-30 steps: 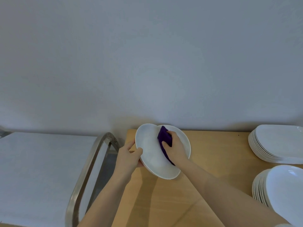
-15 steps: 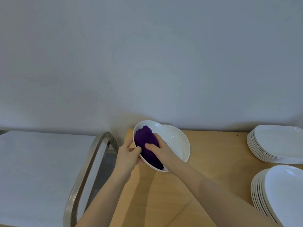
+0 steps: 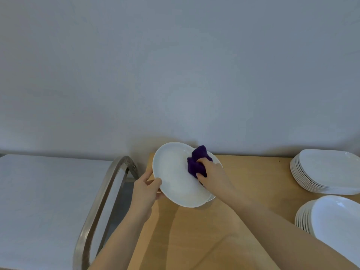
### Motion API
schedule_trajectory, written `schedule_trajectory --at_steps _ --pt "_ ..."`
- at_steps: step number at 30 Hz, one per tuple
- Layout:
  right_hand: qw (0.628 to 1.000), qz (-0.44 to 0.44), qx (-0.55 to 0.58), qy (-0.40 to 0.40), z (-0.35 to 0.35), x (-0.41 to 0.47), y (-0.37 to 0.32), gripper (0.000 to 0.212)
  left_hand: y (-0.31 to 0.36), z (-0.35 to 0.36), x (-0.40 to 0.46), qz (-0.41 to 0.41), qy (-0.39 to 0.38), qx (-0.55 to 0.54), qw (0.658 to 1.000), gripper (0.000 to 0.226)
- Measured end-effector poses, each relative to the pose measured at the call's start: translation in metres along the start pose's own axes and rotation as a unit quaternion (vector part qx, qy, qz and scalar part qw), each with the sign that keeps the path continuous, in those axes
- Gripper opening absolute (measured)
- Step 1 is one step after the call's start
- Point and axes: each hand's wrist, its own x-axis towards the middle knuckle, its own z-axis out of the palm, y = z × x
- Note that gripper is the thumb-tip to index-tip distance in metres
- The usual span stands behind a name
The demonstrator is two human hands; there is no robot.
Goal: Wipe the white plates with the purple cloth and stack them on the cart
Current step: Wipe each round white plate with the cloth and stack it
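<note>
A white plate [image 3: 173,176] is held tilted above the left end of the wooden table [image 3: 214,240]. My left hand [image 3: 146,189] grips its left rim, thumb on the face. My right hand [image 3: 211,174] presses a bunched purple cloth [image 3: 195,162] against the plate's upper right part. A second plate edge shows just behind the held one. The cart [image 3: 39,201], with a white top and a metal handle [image 3: 101,199], stands left of the table.
Two stacks of white plates sit on the right of the table: one at the back [image 3: 327,170], one nearer and cut off by the frame [image 3: 335,221]. A plain grey wall [image 3: 175,75] runs behind everything.
The purple cloth moved from the plate's left side across to its upper right, and the plate tilted to face me more. My left hand kept its grip on the rim.
</note>
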Motion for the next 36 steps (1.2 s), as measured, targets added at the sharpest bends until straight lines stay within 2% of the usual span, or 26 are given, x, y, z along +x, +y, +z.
schedule_trajectory --at_steps 2,4,6,8,10,13,17,22,25,27,30,36 --pt "0.998 0.010 0.024 0.054 0.002 0.011 -0.010 0.038 0.005 0.005 -0.001 -0.004 -0.021 0.009 1.000 0.054" --pt "0.992 0.016 0.103 0.075 -0.001 0.016 -0.026 0.038 0.009 0.010 -0.002 0.001 -0.050 0.015 0.999 0.052" --pt "0.979 0.012 0.195 0.057 -0.004 0.017 -0.041 0.033 0.013 0.014 -0.001 0.009 -0.069 0.022 0.997 0.051" --pt "0.974 -0.008 0.225 0.032 -0.004 0.015 -0.049 0.029 0.014 0.016 0.002 0.011 -0.080 0.019 0.997 0.050" --pt "0.983 -0.043 0.179 0.012 0.000 0.013 -0.053 0.037 0.015 0.017 0.003 0.015 -0.089 0.014 0.996 0.046" --pt "0.995 -0.089 0.049 -0.001 0.011 0.007 -0.056 0.048 0.014 0.019 0.004 0.024 -0.083 -0.004 0.996 0.038" --pt "0.985 -0.158 -0.062 0.004 0.018 -0.013 -0.054 0.053 0.006 0.019 0.006 0.022 -0.058 -0.046 0.997 0.035" --pt "0.980 -0.185 -0.038 -0.056 0.007 -0.035 -0.048 0.042 -0.005 0.011 0.005 0.028 -0.030 -0.091 0.995 0.035" --pt "0.986 -0.167 -0.013 0.000 0.009 -0.033 -0.049 0.046 -0.007 0.010 0.003 0.033 -0.027 -0.116 0.992 0.039" --pt "0.992 -0.109 -0.041 0.039 0.013 -0.023 -0.057 0.055 -0.006 0.013 0.001 0.039 -0.030 -0.118 0.992 0.038" --pt "0.996 -0.053 -0.050 0.042 0.015 -0.011 -0.070 0.060 -0.003 0.017 -0.001 0.055 -0.031 -0.106 0.992 0.037" --pt "0.986 -0.144 -0.077 0.043 0.021 -0.023 -0.068 0.047 -0.004 0.018 0.004 0.064 -0.011 -0.104 0.992 0.040"
